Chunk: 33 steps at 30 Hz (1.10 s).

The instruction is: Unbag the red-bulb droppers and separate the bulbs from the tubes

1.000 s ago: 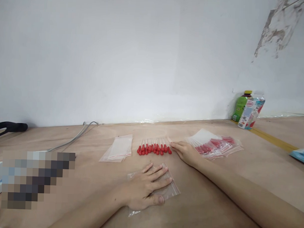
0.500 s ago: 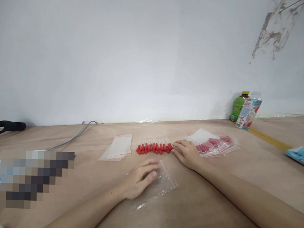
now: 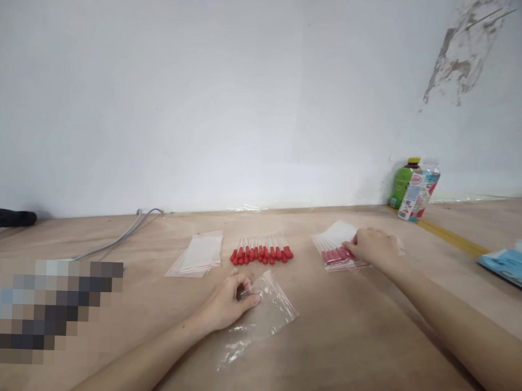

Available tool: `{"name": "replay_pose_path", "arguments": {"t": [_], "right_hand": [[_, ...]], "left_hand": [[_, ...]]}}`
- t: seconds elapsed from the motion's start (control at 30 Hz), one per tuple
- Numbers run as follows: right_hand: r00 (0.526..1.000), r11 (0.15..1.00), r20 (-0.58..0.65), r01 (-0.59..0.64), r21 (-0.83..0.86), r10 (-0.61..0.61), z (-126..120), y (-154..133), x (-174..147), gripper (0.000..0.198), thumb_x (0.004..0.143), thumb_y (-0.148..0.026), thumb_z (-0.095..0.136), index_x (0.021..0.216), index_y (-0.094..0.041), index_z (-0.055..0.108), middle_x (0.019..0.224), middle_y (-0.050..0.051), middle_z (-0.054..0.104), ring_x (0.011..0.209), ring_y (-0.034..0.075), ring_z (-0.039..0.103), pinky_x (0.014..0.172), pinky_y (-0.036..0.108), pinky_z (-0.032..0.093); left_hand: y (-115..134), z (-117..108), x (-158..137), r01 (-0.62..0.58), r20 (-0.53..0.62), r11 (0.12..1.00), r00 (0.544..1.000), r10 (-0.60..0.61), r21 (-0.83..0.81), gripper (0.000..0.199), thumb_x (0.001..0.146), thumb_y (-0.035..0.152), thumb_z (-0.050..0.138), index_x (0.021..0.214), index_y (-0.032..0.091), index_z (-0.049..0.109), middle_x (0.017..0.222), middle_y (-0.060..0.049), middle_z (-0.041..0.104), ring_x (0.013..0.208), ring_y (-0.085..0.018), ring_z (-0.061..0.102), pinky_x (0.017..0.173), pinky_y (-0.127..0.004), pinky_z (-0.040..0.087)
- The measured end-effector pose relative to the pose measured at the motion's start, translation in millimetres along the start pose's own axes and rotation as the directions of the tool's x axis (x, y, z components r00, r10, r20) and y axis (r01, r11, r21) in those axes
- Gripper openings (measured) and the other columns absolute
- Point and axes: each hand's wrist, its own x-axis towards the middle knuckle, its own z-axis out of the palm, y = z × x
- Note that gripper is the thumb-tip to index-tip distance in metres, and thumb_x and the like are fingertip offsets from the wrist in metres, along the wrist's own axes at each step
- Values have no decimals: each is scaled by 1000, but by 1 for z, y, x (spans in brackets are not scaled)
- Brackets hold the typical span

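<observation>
Right hand (image 3: 373,246) has left the red-bulbed droppers (image 3: 263,254), half-curled over filled bags (image 3: 333,257) to their right, grip unclear; left hand (image 3: 228,303) pinches a clear bag (image 3: 272,310) before them! Tan worktop (image 3: 333,340) below, scuffed wall (image 3: 204,102) behind.

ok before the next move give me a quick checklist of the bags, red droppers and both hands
1. Left hand at the clear zip bag: ok, thumb and fingers are by its left side.
2. Clear zip bag without contents: ok, nothing shows inside.
3. Its zip mouth open: cannot tell.
4. Red droppers laid side by side: ok, bulbs toward the person.
5. Right hand away from the filled bags: not ok, it is over them.
6. Right hand gripping one: cannot tell, fingers partly hidden.
</observation>
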Motion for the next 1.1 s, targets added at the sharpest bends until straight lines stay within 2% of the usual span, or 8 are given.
{"name": "replay_pose_path", "arguments": {"t": [0.2, 0.43, 0.53, 0.63, 0.77, 0.87, 0.93, 1.1], "right_hand": [[998, 999, -50, -27, -30, 25, 5, -9, -4, 23, 75, -28, 50, 79, -10, 63, 93, 20, 61, 94, 35, 54, 76, 45, 34], [988, 954, -140, 106, 280, -69, -21, -15, -1, 20, 86, -31, 33, 85, -18, 48, 78, 8, 63, 73, 19, 59, 62, 28, 40], [966, 642, -197, 260, 722, -170, -32, -23, -6, 20, 84, -41, 39, 78, -22, 40, 77, 4, 61, 64, 15, 56, 59, 26, 42], [937, 275, -114, 211, 938, -330, -35, -40, -19, 32, 77, -52, 47, 75, -22, 38, 70, 1, 58, 55, 12, 51, 53, 25, 40], [757, 145, 73, 29, 989, -649, -21, -72, -42, 39, 70, -56, 57, 72, -19, 42, 61, -4, 55, 51, 8, 48, 52, 22, 37], [568, 188, 179, -43, 981, -803, -2, -99, -55, 40, 67, -54, 61, 73, -17, 45, 61, -3, 58, 56, 9, 52, 55, 22, 38], [507, 158, 207, -140, 978, -837, 9, -116, -60, 43, 63, -54, 65, 72, -17, 45, 59, -4, 56, 55, 9, 53, 54, 21, 39], [732, 125, 205, -163, 979, -650, 22, -133, -62, 42, 61, -51, 67, 74, -17, 48, 65, -4, 55, 59, 8, 53, 56, 22, 43]], "left_hand": [[-13, -20, 18, -90, -286, 977, 958, 31, -195, 21, 78, 37, 50, 87, 19, 45, 68, 3, 52, 57, -11, 50, 53, -22, 38], [-81, -85, 42, 213, -579, 975, 788, -207, -58, 38, 78, 35, 48, 109, 17, 34, 76, 1, 54, 56, -14, 57, 54, -26, 42], [-98, -90, 35, 303, -623, 953, 748, -227, 17, 39, 74, 31, 53, 106, 13, 39, 72, -1, 53, 64, -22, 58, 59, -33, 42], [-95, -88, 29, 341, -676, 934, 714, -183, 107, 42, 69, 31, 58, 104, 12, 43, 83, -9, 54, 90, -34, 53, 73, -46, 39], [-63, -77, 28, 265, -716, 938, 698, -26, 223, 37, 79, 37, 48, 109, 15, 44, 111, -14, 47, 114, -35, 36, 93, -52, 25], [-24, -56, 21, -32, -588, 963, 786, 189, 268, 24, 82, 34, 44, 101, 19, 48, 107, -8, 52, 108, -23, 45, 95, -38, 34], [3, -36, 9, -293, -400, 931, 843, 359, 218, 22, 84, 32, 43, 103, 21, 49, 113, -7, 51, 111, -21, 44, 96, -36, 35], [33, -2, -20, -507, 158, 859, 856, 492, 73, 57, 81, 38, 50, 132, 23, 30, 140, -7, 28, 127, -22, 29, 105, -35, 28]]}}
